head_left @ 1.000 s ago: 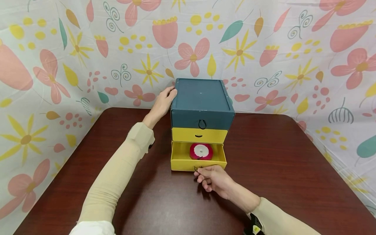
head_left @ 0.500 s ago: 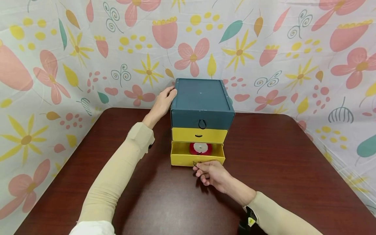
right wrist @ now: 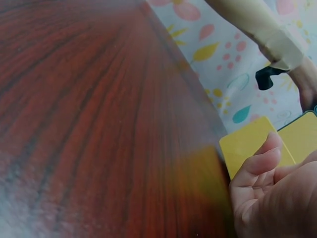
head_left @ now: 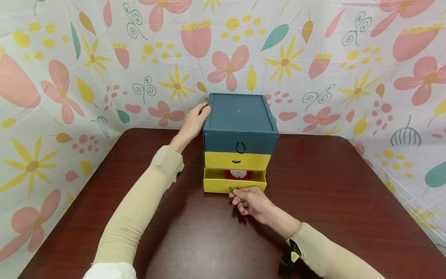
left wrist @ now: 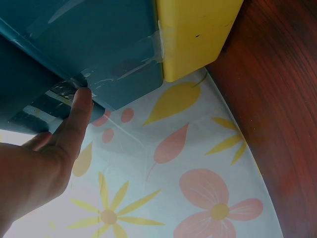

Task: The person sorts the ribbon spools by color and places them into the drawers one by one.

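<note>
A small drawer cabinet with a blue top (head_left: 240, 112) stands on the table. Its bottom yellow drawer (head_left: 216, 186) is pulled partly out. Inside that drawer lies a red roll with a white centre (head_left: 239, 174), its front part hidden by the drawer front. My right hand (head_left: 256, 203) pinches the dark loop handle (head_left: 231, 190) of this drawer between thumb and finger. At the cabinet's upper left edge rests my left hand (head_left: 195, 122), with its fingers lying along the blue side in the left wrist view (left wrist: 64, 134).
Above the open drawer is a closed yellow drawer (head_left: 219, 159), and over it a blue one with a black loop (head_left: 240, 147). The dark wood table (head_left: 324, 186) reaches back to a flower-printed cloth (head_left: 296, 38).
The bottom drawer has slid inward, toward the cabinet, with my right hand following at its handle. Less of the red roll shows now. My left hand has stayed in place.
</note>
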Demonstrator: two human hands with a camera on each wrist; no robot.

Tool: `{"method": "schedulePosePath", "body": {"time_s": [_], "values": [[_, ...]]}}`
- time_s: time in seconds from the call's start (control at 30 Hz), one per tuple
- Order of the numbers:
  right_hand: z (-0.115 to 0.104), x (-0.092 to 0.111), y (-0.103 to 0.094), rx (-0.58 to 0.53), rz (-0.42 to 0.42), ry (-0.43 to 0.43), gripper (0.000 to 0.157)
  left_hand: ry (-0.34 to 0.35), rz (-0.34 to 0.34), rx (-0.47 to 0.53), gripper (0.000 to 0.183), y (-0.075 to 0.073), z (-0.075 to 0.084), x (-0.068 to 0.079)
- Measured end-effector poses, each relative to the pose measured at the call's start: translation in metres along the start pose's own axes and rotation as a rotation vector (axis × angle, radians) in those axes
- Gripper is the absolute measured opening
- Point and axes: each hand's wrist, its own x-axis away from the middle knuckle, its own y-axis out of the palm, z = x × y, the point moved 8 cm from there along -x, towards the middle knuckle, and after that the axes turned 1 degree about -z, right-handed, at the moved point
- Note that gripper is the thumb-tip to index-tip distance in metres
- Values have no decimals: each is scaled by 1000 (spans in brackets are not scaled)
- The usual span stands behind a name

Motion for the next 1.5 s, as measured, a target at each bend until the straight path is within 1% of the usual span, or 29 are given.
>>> {"method": "schedulePosePath", "body": {"time_s": [0.27,0.7,1.13,1.33,1.5], "values": [[-4,-6,-3,-6,5,-1,30,-2,0,0,60,-1,-1,0],[-8,-16,-11,7,20,17,34,-1,-1,0,61,1,-2,-3],[-14,-29,-17,-3,43,12,30,1,-2,-6,61,1,-1,-1],[-15,-31,-16,-11,26,7,34,6,-3,-1,61,1,0,-1],[-15,-25,-11,4,-9,35,35,6,-3,9,61,0,-1,-1]]}}
